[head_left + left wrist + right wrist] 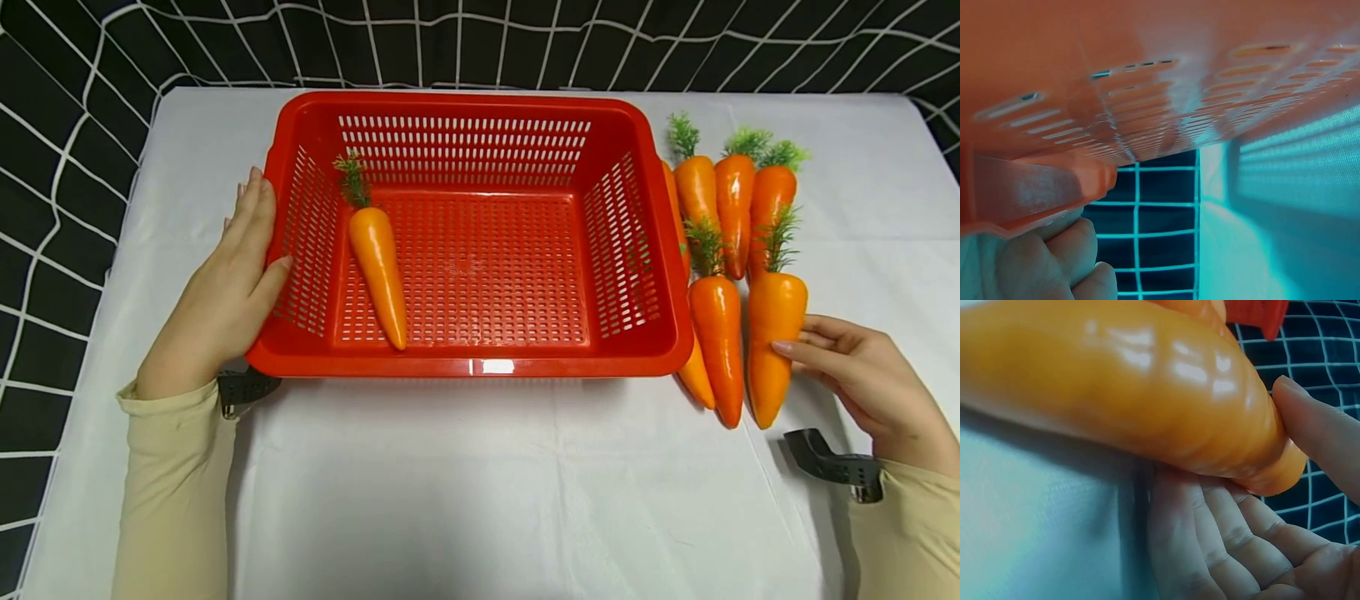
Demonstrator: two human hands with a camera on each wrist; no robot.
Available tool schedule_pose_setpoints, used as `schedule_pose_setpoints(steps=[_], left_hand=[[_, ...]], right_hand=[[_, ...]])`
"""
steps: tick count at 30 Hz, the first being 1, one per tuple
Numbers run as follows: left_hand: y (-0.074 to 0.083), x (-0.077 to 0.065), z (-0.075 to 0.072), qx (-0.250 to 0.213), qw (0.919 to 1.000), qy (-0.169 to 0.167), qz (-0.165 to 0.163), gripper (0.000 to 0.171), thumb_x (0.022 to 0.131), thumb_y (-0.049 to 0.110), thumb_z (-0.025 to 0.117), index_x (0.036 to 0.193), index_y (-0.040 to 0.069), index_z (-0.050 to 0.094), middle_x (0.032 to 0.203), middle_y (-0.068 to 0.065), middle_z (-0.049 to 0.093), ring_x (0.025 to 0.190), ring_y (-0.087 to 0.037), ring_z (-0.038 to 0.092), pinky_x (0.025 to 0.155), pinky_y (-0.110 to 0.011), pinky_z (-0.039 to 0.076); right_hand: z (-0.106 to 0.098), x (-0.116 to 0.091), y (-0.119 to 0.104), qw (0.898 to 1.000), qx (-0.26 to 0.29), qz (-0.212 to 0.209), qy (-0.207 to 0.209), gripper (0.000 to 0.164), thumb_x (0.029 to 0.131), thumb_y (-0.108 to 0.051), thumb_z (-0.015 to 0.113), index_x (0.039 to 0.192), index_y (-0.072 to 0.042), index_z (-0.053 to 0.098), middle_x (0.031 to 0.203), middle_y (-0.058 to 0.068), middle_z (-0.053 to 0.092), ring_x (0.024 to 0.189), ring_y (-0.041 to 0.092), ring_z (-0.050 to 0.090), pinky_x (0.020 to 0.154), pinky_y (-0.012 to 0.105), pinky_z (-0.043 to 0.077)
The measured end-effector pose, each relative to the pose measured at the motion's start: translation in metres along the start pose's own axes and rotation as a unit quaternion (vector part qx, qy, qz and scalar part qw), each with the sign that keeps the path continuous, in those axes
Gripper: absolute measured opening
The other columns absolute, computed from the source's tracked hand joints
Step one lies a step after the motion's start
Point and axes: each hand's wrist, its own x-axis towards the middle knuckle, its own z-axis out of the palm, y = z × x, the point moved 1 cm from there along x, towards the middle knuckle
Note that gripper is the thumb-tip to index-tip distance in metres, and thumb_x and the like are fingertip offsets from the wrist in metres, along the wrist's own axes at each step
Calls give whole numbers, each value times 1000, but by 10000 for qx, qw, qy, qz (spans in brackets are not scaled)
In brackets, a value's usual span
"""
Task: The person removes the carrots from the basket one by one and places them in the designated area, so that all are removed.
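Note:
A red plastic basket (480, 365) with slotted walls stands on the white cloth. Along its left side, my left hand (225, 279) holds the rim, thumb over the edge and fingers outside; in the left wrist view, bent fingers (1075, 253) lie under the rim. One orange toy carrot (378, 271) with a green top lies inside, toward the left. To the right of the basket, my right hand (862, 367) grips a light orange carrot (776, 333), thumb on its upper side. The right wrist view shows several fingers under this carrot (1129, 381).
Beside the basket's right wall lie several more carrots: a darker orange one (716, 333) left of the gripped carrot, others (735, 200) behind, and one (696, 375) partly hidden by the rim. A black cloth with a white grid (480, 42) borders the table's back and left.

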Motion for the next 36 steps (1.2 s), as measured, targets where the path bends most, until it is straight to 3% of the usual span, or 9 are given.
schedule_pose_setpoints(steps=[10, 17, 30, 36], left_hand=[[0, 0, 1, -16, 10000, 3, -15, 64, 97, 12, 41, 150, 3, 7, 158, -6, 0, 143, -18, 1, 114, -38, 4], [-1, 0, 1, 12, 10000, 9, -13, 64, 97, 13, 41, 150, 4, 7, 158, -5, -1, 143, -18, 0, 114, -39, 5], [0, 0, 0, -33, 10000, -12, -47, 64, 97, 13, 41, 150, 3, 7, 158, -6, -1, 143, -19, 0, 115, -37, 3], [0, 0, 0, -44, 10000, -13, -22, 64, 97, 13, 41, 150, 3, 7, 158, -6, -1, 143, -17, 0, 115, -37, 4]], right_hand=[[1, 5, -1, 9958, -825, 365, 169, 29, 90, 2, 59, 92, -25, 71, 91, -12, 68, 77, 2, 61, 64, 14, 50], [-3, 1, -1, 9824, -1798, 484, 138, 34, 91, -3, 59, 90, -36, 67, 89, -17, 66, 75, 1, 60, 64, 13, 49], [0, 2, -2, 9724, -2263, 563, 120, 32, 91, -7, 61, 89, -39, 64, 89, -20, 64, 77, -1, 58, 66, 11, 47], [-2, 4, -2, 9769, -2058, 566, 115, 33, 91, -6, 60, 90, -38, 65, 90, -20, 65, 77, -1, 59, 66, 12, 48]])
